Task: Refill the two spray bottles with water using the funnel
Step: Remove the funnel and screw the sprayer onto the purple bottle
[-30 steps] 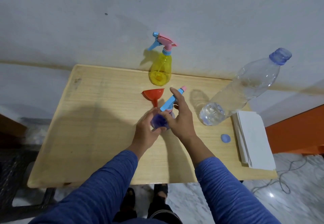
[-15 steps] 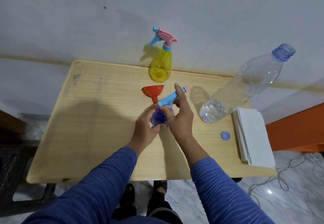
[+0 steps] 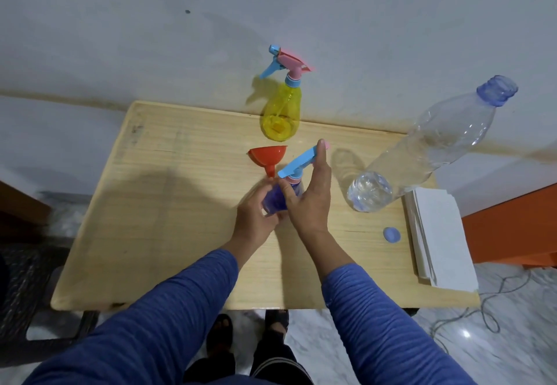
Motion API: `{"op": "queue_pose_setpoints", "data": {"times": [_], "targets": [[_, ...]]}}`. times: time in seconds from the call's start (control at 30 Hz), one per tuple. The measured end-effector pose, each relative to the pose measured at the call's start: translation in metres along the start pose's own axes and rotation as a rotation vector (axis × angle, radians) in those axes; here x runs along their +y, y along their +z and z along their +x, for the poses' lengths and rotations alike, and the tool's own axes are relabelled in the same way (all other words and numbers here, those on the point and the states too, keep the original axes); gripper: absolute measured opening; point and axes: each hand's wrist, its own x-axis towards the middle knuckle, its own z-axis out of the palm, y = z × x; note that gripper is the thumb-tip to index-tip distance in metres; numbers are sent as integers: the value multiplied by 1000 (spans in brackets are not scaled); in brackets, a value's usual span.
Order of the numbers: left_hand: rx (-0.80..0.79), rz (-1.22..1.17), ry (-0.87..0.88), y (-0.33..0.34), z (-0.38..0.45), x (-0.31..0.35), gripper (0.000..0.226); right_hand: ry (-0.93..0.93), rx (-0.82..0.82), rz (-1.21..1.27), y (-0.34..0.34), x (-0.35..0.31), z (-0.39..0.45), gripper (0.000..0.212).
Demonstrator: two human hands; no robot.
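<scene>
Bracing the purple spray bottle [image 3: 278,198] at mid-surface, the left hand [image 3: 254,222] curled round its body; the right hand [image 3: 310,201] wrapped the spray head [image 3: 301,163], likely to unscrew it. Funnel [image 3: 268,157] sat just behind, yellow bottle [image 3: 281,115] by the wall, water bottle [image 3: 422,155] uncapped. Versus a second earlier, the head had turned slightly.

Left hand [image 3: 254,217] and right hand [image 3: 310,201] meet, fingers curled (sleeved forearms reaching forward).

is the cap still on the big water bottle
No, the big water bottle's neck is open and its blue cap lies on the table beside the white paper stack.
</scene>
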Motion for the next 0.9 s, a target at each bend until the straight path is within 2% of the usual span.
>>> {"op": "queue_pose_setpoints", "data": {"times": [0.13, 0.2, 0.3, 0.4, 0.5, 0.57, 0.7, 0.8, 0.9], "targets": [[-8, 12, -45, -1, -10, 7, 71, -71, -62, 53, -5, -3, 15, 79], [55, 2, -115, -4, -19, 6, 65, -74, -62, 64, -10, -8, 25, 79], [185, 160, -104, -17, -32, -1, 57, -1, -84, 140, -13, -14, 40, 78], [315, 314, -151, -38, -44, -12, 54, 153, -146, 434, -15, -15, 53, 64], [411, 479, -270, -59, -56, -20, 54, 331, -296, 599, -12, -13, 60, 39], [475, 628, -363, -71, -65, -23, 51, 372, -444, 640, -10, -15, 58, 33], [501, 864, -630, -82, -86, -33, 47, 570, -733, 716, -5, -17, 49, 31], [490, 934, -659, -81, -91, -36, 48, 686, -894, 665, 3, -7, 45, 44], [496, 926, -676, -81, -88, -35, 50, 740, -935, 639, 13, 4, 40, 47]]}}
